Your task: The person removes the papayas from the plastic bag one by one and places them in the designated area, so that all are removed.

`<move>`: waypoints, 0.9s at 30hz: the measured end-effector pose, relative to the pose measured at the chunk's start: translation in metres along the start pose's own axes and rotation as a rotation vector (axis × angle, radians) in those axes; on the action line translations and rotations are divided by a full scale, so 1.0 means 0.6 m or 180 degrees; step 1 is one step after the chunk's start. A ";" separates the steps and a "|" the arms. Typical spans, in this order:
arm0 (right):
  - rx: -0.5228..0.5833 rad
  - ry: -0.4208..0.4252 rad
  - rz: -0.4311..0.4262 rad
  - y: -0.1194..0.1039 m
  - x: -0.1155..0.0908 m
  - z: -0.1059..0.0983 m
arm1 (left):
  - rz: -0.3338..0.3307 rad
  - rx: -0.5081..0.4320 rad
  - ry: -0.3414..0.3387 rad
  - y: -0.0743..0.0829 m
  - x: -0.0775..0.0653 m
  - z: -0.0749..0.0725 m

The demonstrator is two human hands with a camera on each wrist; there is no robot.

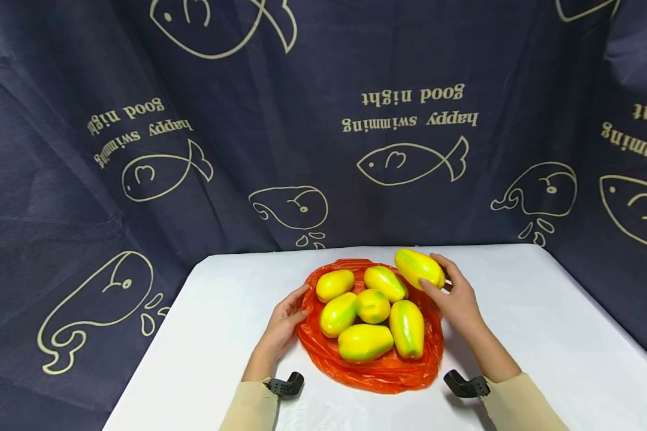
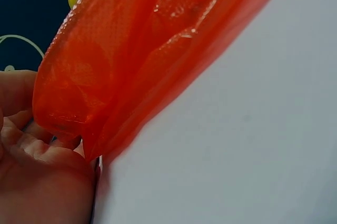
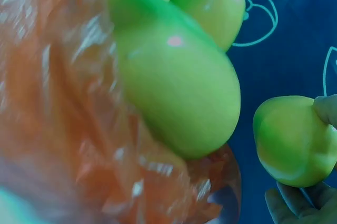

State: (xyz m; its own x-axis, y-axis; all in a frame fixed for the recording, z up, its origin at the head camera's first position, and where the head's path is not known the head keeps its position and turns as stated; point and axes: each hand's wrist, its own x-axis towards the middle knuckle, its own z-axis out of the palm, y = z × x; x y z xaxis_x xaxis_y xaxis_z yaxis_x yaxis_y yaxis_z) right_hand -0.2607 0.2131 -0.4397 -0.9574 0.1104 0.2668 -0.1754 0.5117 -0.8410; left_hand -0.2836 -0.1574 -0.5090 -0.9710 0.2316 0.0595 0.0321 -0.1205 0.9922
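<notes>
A red plastic bag [image 1: 374, 380] lies spread on the white table, its rim rolled low around several yellow-green papayas [image 1: 365, 342]. My right hand [image 1: 460, 301] holds one more papaya [image 1: 416, 267] over the bag's far right edge, thumb on the near side. In the right wrist view this held papaya [image 3: 292, 139] is apart from the papayas in the bag. At the bag's left side, my left hand [image 1: 281, 326] grips the rim between thumb and fingers. The left wrist view shows the red film [image 2: 79, 87] covering part of those fingers.
The white table [image 1: 221, 311] extends to both sides of the bag. Behind it hangs a dark blue curtain [image 1: 302, 137] printed with fish, whales and upside-down words. Black bands [image 1: 287, 386] sit on both wrists, by beige sleeves [image 1: 253, 407].
</notes>
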 end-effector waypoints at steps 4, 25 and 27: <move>-0.0056 0.0064 0.0032 0.007 -0.003 -0.008 | 0.0034 -0.0011 -0.0052 0.000 0.001 0.001; -0.0089 0.0409 0.0199 0.067 -0.006 -0.042 | -0.0006 0.0009 0.0007 0.002 0.000 0.002; -0.0103 0.0399 0.0242 0.076 -0.005 -0.043 | -0.0017 -0.0002 0.0011 0.002 -0.001 0.002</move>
State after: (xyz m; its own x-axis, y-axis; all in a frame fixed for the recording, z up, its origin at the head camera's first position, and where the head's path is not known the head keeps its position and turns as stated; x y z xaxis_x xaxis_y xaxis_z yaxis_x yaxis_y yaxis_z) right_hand -0.2596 0.2581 -0.4667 -0.9311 0.2543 0.2613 -0.0941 0.5248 -0.8460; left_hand -0.2828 -0.1563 -0.5079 -0.9719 0.2289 0.0540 0.0269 -0.1198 0.9924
